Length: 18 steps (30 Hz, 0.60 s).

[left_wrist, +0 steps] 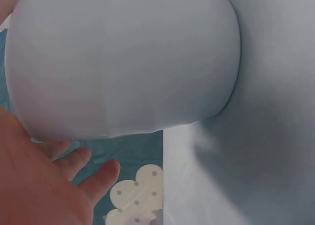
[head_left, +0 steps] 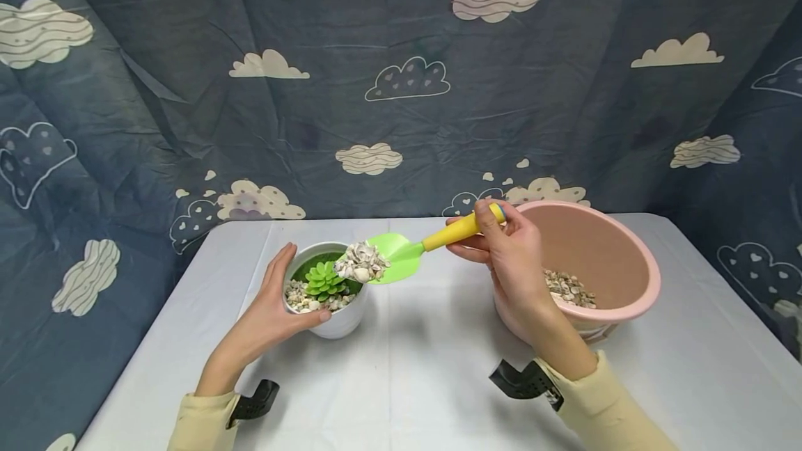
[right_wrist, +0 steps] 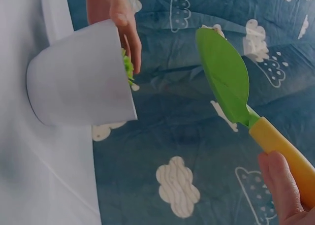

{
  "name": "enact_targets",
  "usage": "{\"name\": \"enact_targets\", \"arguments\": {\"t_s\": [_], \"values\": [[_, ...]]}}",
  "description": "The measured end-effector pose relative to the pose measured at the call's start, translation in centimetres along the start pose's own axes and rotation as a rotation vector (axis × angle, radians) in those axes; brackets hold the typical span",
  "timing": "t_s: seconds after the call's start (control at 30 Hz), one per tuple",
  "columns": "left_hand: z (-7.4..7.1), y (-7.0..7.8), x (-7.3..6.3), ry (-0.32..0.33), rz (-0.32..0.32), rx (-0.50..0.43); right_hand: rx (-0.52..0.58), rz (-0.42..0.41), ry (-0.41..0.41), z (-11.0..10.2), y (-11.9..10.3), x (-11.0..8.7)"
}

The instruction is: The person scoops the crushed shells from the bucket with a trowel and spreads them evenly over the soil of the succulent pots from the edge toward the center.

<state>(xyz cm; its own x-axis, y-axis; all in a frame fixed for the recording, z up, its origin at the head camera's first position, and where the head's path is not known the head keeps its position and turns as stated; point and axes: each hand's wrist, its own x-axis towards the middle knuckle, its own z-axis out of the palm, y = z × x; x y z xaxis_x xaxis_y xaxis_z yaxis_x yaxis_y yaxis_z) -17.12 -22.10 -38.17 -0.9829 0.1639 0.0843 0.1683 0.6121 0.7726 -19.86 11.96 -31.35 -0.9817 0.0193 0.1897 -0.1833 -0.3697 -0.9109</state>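
Note:
A white pot [head_left: 343,320] stands at the left on the table, holding a green succulent [head_left: 324,280] set among small pale stones [head_left: 305,298]. My left hand [head_left: 266,315] holds this pot at its rim, thumb on the near side and fingers along the far left. Between thumb and fingertips of my right hand [head_left: 516,256] is the yellow handle of a small trowel [right_wrist: 224,75] with a green blade. A heap of little stones [head_left: 362,262] lies on the blade, whose tip is above the pot's right rim. In the right wrist view the blade's underside mostly hides the heap.
A large pink tub [head_left: 639,266] with more small stones [head_left: 569,288] at its bottom stands to the right, partly behind my right hand. A white cloth [head_left: 401,395] covers the table. Behind hangs a dark blue curtain [head_left: 351,19] with clouds.

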Motion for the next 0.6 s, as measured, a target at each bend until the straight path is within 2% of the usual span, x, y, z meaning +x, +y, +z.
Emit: {"name": "enact_targets", "arguments": {"t_s": [0.2,0.33,0.47,0.6], "values": [[0.1,-0.4,-0.1,-0.032,-0.06,-0.092,0.013,0.002,-0.004,0.9,1.3,0.5],[0.1,-0.5,0.0,-0.042,-0.093,-0.189,0.029,0.002,-0.006,1.5,2.2,0.8],[0.2,-0.6,0.1,-0.05,-0.104,-0.269,0.019,0.005,0.006,1.9,3.2,1.2],[0.1,-0.8,0.1,-0.055,-0.104,-0.302,0.0,0.016,0.017,2.5,3.9,1.5]]}}
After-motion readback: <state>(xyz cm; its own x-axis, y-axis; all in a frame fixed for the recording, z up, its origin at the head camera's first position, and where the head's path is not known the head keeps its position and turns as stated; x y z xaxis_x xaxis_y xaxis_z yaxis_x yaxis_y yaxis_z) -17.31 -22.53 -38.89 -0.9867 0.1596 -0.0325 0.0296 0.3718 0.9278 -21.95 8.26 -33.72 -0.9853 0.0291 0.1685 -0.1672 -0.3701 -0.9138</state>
